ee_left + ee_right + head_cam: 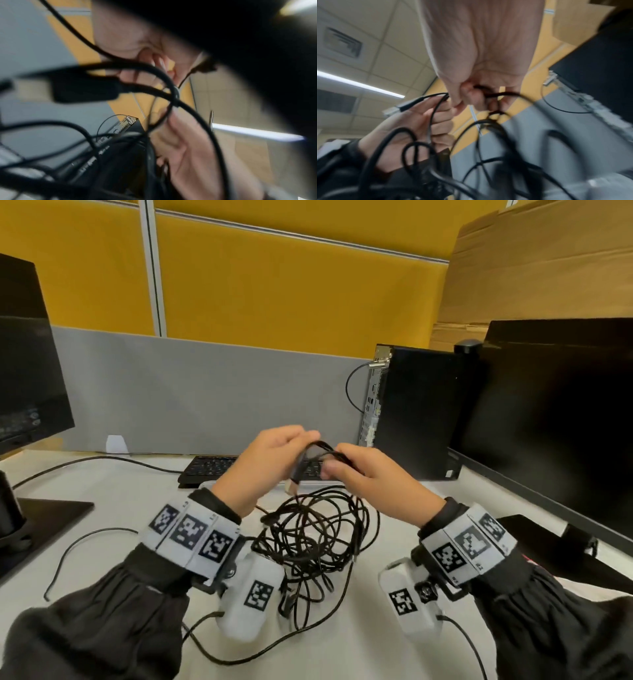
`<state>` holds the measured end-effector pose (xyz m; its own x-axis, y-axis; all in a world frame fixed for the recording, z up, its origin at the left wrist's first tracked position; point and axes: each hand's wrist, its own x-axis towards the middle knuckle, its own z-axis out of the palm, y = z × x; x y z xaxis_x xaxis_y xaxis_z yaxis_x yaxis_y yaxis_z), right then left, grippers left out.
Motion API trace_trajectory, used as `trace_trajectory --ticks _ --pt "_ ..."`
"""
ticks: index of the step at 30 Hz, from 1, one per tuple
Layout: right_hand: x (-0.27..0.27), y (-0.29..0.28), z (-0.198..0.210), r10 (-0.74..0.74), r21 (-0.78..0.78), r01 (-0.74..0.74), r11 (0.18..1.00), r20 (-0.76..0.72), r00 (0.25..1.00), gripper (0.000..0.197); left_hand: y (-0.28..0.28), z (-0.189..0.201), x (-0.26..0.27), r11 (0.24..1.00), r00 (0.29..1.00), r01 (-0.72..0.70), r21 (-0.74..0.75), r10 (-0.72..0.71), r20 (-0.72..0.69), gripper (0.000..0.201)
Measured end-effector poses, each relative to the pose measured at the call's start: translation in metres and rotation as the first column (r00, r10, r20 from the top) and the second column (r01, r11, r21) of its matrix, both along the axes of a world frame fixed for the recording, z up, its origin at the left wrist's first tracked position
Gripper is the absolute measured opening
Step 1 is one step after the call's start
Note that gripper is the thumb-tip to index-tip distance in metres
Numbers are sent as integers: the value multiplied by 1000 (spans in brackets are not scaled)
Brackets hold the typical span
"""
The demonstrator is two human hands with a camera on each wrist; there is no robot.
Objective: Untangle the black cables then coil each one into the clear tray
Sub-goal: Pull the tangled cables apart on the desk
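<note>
**Both hands lift a cable loop above the tangle**

A clear tray (308, 483) shows only as a pale rim at 12 o'clock from the tangle, just in front of the keyboard (212, 466); the hands and cables cover most of it, and what it holds cannot be told.

The black cables (315, 535) lie in one loose knot of loops on the white tabletop (120, 498), between the two wrists, with strands trailing toward 6 o'clock and one thin cable curving off at 9 o'clock.

The left hand (270, 463) is raised above the tangle, its fingers (440, 121) curled round a cable near its end. The plug (293, 479), black with a pale metal tip, hangs toward 6 o'clock below the hand. The right wrist view shows this cable running across the left palm under the bent fingers.

The right hand (366, 477) sits at 3 o'clock from the left one, almost touching it. Its thumb and fingers (471, 94) are pinched tight on a black strand, which arches up between the two hands in a short loop. From there more strands drop to the knot below.

At 2 o'clock stands a black computer case (414, 412), with dark monitors at 3 o'clock (555, 419) and 9 o'clock (24, 354).
</note>
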<state>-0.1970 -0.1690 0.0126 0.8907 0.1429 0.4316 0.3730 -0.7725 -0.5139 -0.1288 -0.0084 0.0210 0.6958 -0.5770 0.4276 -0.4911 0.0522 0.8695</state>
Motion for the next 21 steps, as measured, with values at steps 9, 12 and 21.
trace_trajectory --ticks 9,12,21 --pt "-14 -42 -21 2 3 -2 1000 -265 964 32 64 34 39 733 848 -200 -650 -202 -490 36" --pt "-21 -50 -27 -43 27 53 998 -279 959 32 83 24 61 715 825 -306 -628 -130 -550 38" --pt "-12 -19 -18 -191 -84 195 977 52 980 29 42 -1 60 700 641 -688 192 462 613 26"
